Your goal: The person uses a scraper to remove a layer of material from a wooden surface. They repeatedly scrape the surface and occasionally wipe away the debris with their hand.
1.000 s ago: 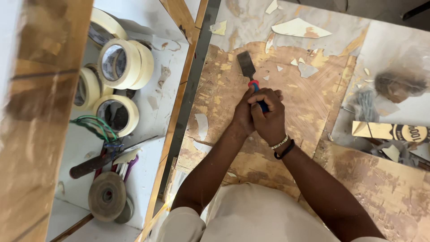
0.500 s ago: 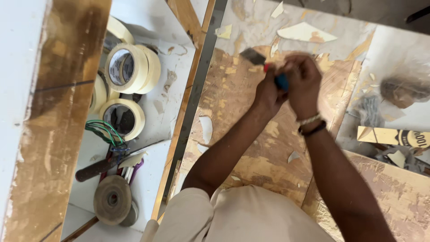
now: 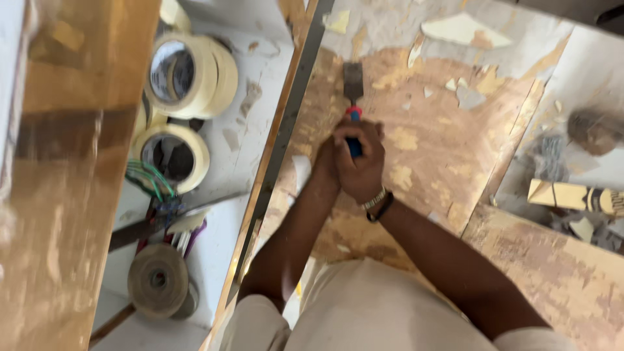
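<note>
Both my hands grip one scraper (image 3: 353,83), a flat dark blade on a red and blue handle. My right hand (image 3: 362,162) wraps the handle, a bracelet on its wrist. My left hand (image 3: 324,159) presses against it from the left and shares the grip. The blade lies flat on a brown wooden board (image 3: 448,136), its tip pointing away from me near a patch of pale old coating. Chips of peeled coating (image 3: 463,29) lie around the blade and at the far edge of the board.
Left of the board, past a metal rail (image 3: 286,123), lie rolls of masking tape (image 3: 188,75), green wires (image 3: 151,179), a brown tape roll (image 3: 158,281) and hand tools. A wooden beam (image 3: 58,195) runs down the far left. Debris and a yellow box (image 3: 572,197) sit at right.
My hands pushed the scraper away across the board half a second ago, then drew it back toward me and to the left. The view has shifted with my head.
</note>
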